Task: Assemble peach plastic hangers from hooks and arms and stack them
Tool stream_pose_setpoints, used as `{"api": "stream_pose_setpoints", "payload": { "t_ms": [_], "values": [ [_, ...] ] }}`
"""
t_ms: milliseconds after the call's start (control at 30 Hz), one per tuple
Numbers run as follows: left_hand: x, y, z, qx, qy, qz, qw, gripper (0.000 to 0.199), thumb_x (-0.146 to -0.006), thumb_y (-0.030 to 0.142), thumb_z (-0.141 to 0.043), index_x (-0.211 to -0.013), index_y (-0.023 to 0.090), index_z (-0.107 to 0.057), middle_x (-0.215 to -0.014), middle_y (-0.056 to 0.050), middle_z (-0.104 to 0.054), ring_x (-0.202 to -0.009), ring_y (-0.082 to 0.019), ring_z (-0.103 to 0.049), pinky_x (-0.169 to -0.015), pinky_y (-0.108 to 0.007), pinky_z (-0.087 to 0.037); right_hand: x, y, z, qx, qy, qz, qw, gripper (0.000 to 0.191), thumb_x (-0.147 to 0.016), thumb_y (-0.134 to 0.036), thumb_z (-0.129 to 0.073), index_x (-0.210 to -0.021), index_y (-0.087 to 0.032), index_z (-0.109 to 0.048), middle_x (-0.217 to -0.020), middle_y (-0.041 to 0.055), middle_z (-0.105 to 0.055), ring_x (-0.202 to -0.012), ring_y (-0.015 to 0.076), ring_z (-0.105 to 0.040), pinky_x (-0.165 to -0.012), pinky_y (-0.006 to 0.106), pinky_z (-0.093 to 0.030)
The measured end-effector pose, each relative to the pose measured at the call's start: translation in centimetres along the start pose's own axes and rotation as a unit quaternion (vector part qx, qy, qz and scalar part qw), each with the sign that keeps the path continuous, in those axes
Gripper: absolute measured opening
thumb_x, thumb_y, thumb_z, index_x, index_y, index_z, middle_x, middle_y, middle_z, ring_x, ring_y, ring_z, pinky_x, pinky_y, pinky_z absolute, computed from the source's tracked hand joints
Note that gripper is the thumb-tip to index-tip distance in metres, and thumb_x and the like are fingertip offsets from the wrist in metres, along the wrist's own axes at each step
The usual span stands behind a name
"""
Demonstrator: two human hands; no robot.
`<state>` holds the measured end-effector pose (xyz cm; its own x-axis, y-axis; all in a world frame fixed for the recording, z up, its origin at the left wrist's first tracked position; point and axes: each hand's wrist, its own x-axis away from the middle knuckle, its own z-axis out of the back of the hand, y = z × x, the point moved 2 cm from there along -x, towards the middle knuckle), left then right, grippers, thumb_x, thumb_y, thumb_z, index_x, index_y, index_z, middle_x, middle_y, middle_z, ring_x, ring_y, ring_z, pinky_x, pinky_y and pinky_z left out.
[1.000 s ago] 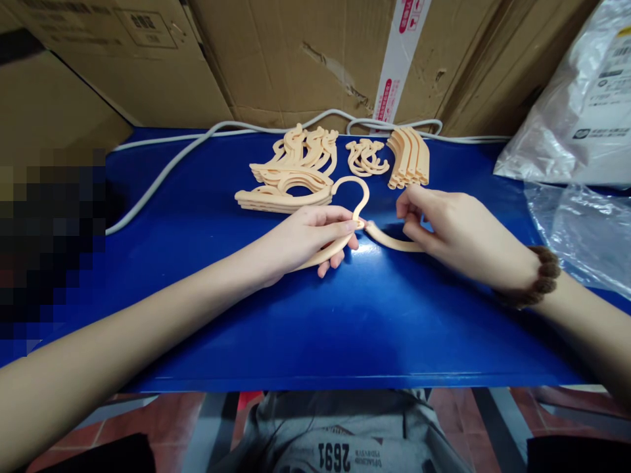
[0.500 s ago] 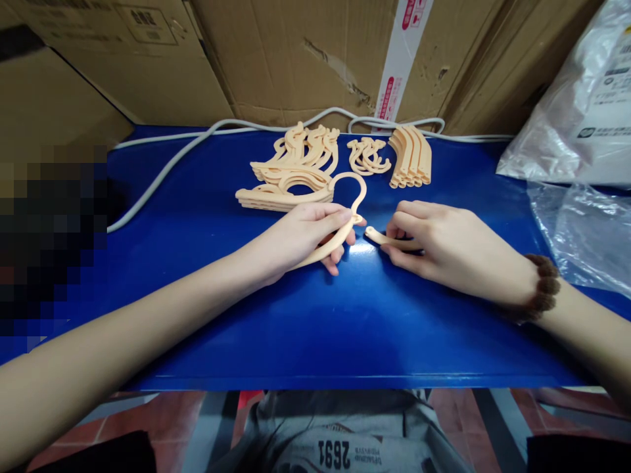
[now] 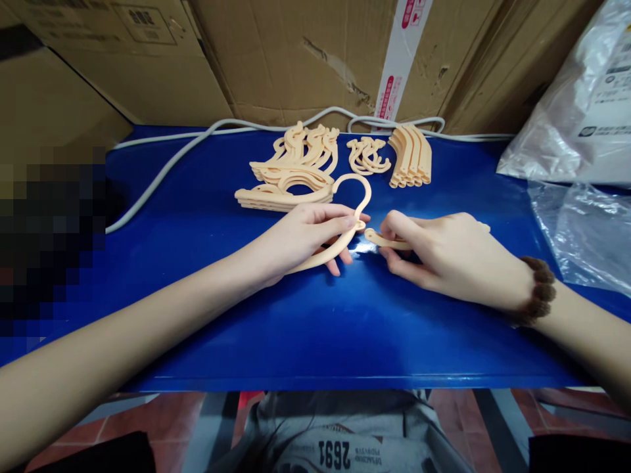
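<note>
My left hand is closed on a cream hanger piece, a curved arm with a hook rising from its end. The thumb presses near the joint of hook and arm. To the right, my right hand pinches a second hanger arm, whose holed end points left. A small gap separates that end from the joint of the left piece. Most of the second arm is hidden under my right hand, though its far tip shows beyond the knuckles.
Behind my hands lie stacked hanger parts, a heap of loose hooks and a row of curved arms. A white cable runs along the back of the blue table. Cardboard boxes and a plastic bag border it.
The hook piece in my left hand has shifted slightly right. In my right hand the second arm has turned, its far tip now visible, and the two ends are closer together.
</note>
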<state>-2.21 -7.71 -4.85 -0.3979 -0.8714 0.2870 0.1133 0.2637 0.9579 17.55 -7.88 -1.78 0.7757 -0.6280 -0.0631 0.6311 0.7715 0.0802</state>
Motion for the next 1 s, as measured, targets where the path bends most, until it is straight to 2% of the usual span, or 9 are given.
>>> {"api": "stream_pose_setpoints", "payload": {
  "t_ms": [133, 267, 400, 633, 800, 1000],
  "values": [
    [0.1, 0.0, 0.0, 0.011, -0.009, 0.003, 1.000, 0.027, -0.098, 0.029, -0.056, -0.117, 0.015, -0.070, -0.065, -0.003, -0.068, -0.053, -0.011, -0.062, -0.047, -0.017, -0.054, -0.1, 0.0, -0.2, 0.006, -0.001, -0.003, 1.000, 0.016, -0.097, -0.030, -0.040, -0.095, -0.019, -0.052, -0.076, 0.0035, -0.071, -0.056, 0.0169, -0.061, -0.048, 0.027, -0.017],
    [0.2, 0.1, -0.1, 0.032, -0.023, 0.004, 0.999, 0.026, -0.098, 0.027, -0.057, -0.115, 0.014, -0.071, -0.064, -0.003, -0.068, -0.054, -0.011, -0.063, -0.046, -0.016, -0.053, 0.0, 0.1, -0.3, -0.007, 0.030, 0.017, 0.999, 0.018, -0.101, -0.029, -0.039, -0.098, -0.019, -0.054, -0.084, 0.0042, -0.073, -0.062, 0.0160, -0.063, -0.050, 0.027, -0.021],
    [0.1, 0.3, 0.0, 0.057, -0.028, 0.016, 0.998, 0.025, -0.097, 0.023, -0.058, -0.115, 0.013, -0.071, -0.064, -0.003, -0.068, -0.055, -0.011, -0.064, -0.045, -0.016, -0.053, 0.0, 0.3, -0.4, -0.014, 0.068, 0.038, 0.997, 0.021, -0.104, -0.029, -0.038, -0.098, -0.017, -0.054, -0.082, 0.0045, -0.071, -0.063, 0.0153, -0.063, -0.052, 0.026, -0.026],
    [0.1, 0.3, 0.2, 0.079, -0.045, 0.037, 0.995, 0.019, -0.093, 0.021, -0.062, -0.106, 0.013, -0.074, -0.071, -0.004, -0.069, -0.061, -0.012, -0.065, -0.045, -0.016, -0.056, -0.2, 0.5, -0.5, -0.048, 0.074, 0.062, 0.994, 0.021, -0.105, -0.031, -0.039, -0.095, -0.017, -0.052, -0.081, 0.0034, -0.067, -0.066, 0.0150, -0.063, -0.056, 0.026, -0.031],
    [0.2, 0.5, 0.1, 0.082, -0.040, 0.024, 0.996, 0.016, -0.093, 0.017, -0.061, -0.098, 0.012, -0.075, -0.069, -0.002, -0.068, -0.061, -0.010, -0.064, -0.043, -0.015, -0.056, -0.1, 0.8, -0.5, -0.132, 0.041, 0.041, 0.990, 0.020, -0.104, -0.035, -0.041, -0.095, -0.019, -0.051, -0.078, -0.0008, -0.066, -0.058, 0.0110, -0.056, -0.053, 0.024, -0.029],
    [0.3, 0.8, -0.1, 0.064, -0.030, 0.003, 0.998, 0.017, -0.094, 0.016, -0.059, -0.099, 0.010, -0.074, -0.065, -0.001, -0.067, -0.057, -0.009, -0.063, -0.044, -0.013, -0.055, -0.3, 1.0, -0.2, -0.213, 0.008, 0.009, 0.977, 0.019, -0.102, -0.037, -0.047, -0.096, -0.020, -0.051, -0.073, -0.0046, -0.060, -0.056, 0.0087, -0.049, -0.055, 0.023, -0.029]
  ]
}}
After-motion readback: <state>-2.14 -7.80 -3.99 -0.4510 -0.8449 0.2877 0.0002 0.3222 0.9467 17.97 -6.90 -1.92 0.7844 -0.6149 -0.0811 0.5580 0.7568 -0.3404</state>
